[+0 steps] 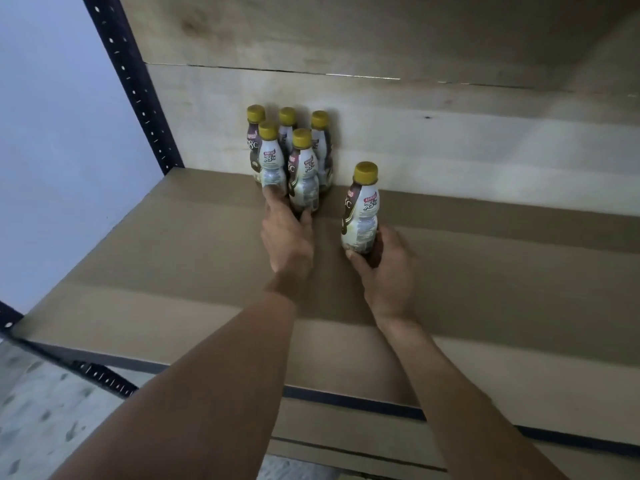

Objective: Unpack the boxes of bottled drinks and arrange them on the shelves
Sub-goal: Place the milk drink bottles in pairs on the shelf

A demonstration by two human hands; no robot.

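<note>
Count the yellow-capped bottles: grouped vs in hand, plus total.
Grouped bottles: 5
Held bottle, in right hand: 1
Total: 6

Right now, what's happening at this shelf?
A person is stocking yellow-capped drink bottles. At the back left of the shelf, five bottles stand clustered. The left hand touches the bases of the front two; whether it grips is unclear. The right hand holds a sixth bottle upright by its lower part, apart from the cluster, to its right.
</note>
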